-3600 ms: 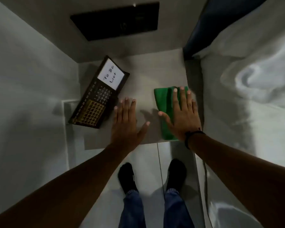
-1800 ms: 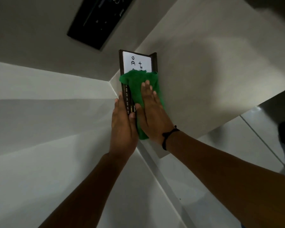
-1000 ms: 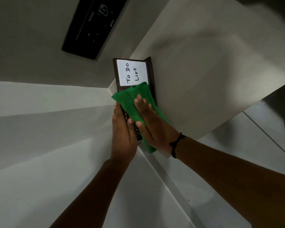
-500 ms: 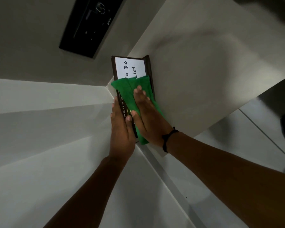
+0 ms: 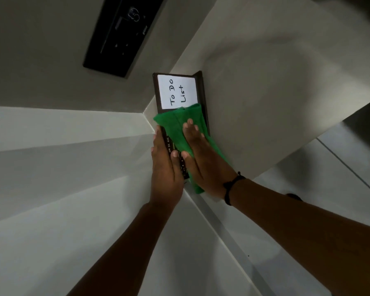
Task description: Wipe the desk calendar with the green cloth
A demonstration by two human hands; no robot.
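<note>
**Operator:** Report hand status.

**Inspector:** Right hand (image 5: 198, 159): flat, fingers extended and together, palm pressing the green cloth (image 5: 180, 127) against the face of the desk calendar (image 5: 201, 90). No pinch or grasp; the cloth is pinned under the palm. Left hand (image 5: 164, 167): flat, fingers straight, laid along the calendar's left edge, thumb resting on the dark face beside the month strip.

**Operator:** Location of the calendar?

**Inspector:** It lies on the pale desk surface (image 5: 275, 92), in the corner where the desk meets the wall (image 5: 41, 60). The far section carries a white card (image 5: 177, 91) lettered "To Do List", uncovered. The cloth covers the middle and near sections; its far edge just touches the card's near edge.

**Operator:** Other items?

**Inspector:** A black band (image 5: 231, 186) on the right wrist. A black panel (image 5: 122, 33) is mounted on the wall beyond the calendar, well apart from it.
</note>
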